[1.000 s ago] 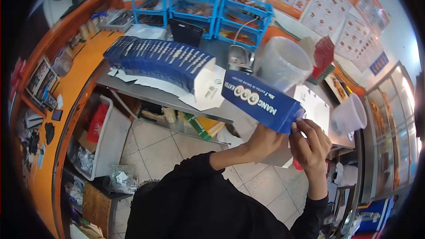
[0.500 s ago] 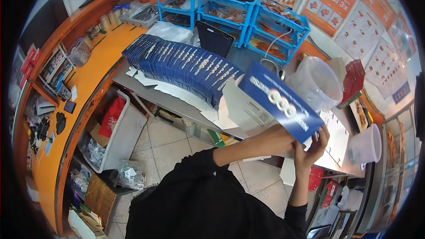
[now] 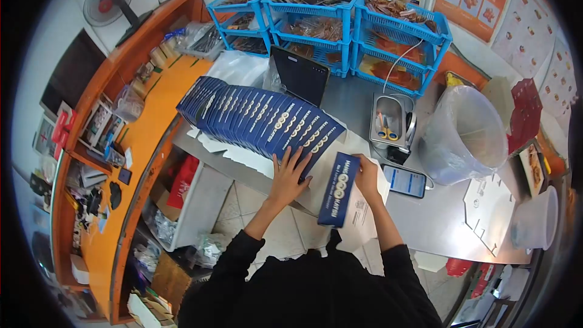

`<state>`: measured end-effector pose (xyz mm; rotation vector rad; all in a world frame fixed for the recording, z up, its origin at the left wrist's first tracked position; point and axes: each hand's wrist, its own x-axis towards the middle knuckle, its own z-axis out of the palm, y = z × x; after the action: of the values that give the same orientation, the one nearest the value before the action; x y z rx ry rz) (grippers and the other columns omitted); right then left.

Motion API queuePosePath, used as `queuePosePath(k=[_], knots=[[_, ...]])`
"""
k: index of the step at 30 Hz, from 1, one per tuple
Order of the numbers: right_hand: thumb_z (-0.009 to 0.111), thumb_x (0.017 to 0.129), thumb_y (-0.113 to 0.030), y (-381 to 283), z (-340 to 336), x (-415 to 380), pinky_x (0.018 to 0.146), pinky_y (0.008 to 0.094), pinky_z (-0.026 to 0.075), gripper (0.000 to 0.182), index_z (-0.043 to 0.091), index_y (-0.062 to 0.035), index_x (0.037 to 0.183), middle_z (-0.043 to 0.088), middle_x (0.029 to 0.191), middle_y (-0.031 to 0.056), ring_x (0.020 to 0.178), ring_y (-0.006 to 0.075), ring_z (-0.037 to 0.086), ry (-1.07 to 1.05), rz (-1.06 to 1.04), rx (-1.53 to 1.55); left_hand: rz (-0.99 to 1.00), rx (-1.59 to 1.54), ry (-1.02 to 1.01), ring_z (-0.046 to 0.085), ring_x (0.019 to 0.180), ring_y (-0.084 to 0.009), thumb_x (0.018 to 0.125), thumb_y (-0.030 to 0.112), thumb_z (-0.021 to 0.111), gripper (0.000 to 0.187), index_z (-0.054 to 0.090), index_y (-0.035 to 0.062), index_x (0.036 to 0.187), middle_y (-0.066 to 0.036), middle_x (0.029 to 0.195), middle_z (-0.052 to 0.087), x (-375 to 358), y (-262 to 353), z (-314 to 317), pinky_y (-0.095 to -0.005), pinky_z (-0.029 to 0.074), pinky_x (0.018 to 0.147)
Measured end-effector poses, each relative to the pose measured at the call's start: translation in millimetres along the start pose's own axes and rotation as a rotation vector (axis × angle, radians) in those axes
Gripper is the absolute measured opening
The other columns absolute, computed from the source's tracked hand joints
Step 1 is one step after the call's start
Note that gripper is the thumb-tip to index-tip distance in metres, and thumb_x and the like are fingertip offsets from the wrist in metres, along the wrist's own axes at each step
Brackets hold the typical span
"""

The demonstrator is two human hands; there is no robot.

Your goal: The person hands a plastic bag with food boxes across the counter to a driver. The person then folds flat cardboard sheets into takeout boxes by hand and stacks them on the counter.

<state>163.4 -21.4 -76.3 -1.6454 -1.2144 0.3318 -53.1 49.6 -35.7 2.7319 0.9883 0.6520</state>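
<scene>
My right hand [image 3: 368,179] grips a blue and white cardboard box [image 3: 339,191] by its right side. The box's blue printed panel faces up and its white flaps spread out beneath and beside it. My left hand [image 3: 288,176] lies with fingers spread on the near right end of a long row of blue folded boxes [image 3: 243,112]. These boxes stand packed tightly together, white flaps sticking out along their near side. Part of my right fingers is hidden behind the held box.
A phone [image 3: 404,181], a metal tray with scissors [image 3: 388,124] and a clear plastic tub [image 3: 464,136] stand to the right. A flat white box blank [image 3: 489,212] lies on the metal table [image 3: 425,231]. Behind are blue tiered baskets [image 3: 310,9] and a dark tablet [image 3: 299,76].
My left hand has let go of the box and moved left onto the row. The held box has come down and left, turning more upright in view. My head view has shifted.
</scene>
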Motion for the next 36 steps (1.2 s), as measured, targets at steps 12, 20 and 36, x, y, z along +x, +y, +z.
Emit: queuePosePath(k=[12, 20, 36], knots=[[0.050, 0.077, 0.000, 17, 45, 43, 0.070, 0.0351, 0.046, 0.026, 0.053, -0.0038, 0.103, 0.057, 0.094, 0.0163, 0.080, 0.0336, 0.056, 0.359, -0.010, -0.037, 0.016, -0.012, -0.122, 0.022, 0.127, -0.0320, 0.064, 0.011, 0.063, 0.070, 0.037, 0.0144, 0.129, -0.008, 0.137, 0.029, 2, -9, -8, -0.0604, 0.012, 0.097], [0.061, 0.073, -0.012, -34, 23, -52, 0.077, 0.0363, 0.045, 0.047, 0.043, -0.0068, 0.116, 0.050, 0.107, 0.0164, 0.092, 0.0322, 0.053, -0.083, -0.359, -0.026, 0.000, -0.029, -0.110, 0.022, 0.127, -0.0326, 0.063, 0.011, 0.063, 0.069, 0.039, 0.0151, 0.127, -0.008, 0.136, 0.029, 2, -10, -8, -0.0598, 0.012, 0.098], [0.061, 0.063, -0.002, -22, 95, -57, 0.063, 0.0343, 0.047, 0.040, 0.051, -0.0051, 0.102, 0.058, 0.079, 0.0098, 0.074, 0.0236, 0.057, 0.003, -0.101, 0.249, 0.010, -0.033, -0.111, 0.025, 0.125, -0.0354, 0.067, 0.015, 0.060, 0.065, 0.038, 0.0128, 0.128, -0.010, 0.136, 0.030, 3, -10, -8, -0.0604, 0.018, 0.095]])
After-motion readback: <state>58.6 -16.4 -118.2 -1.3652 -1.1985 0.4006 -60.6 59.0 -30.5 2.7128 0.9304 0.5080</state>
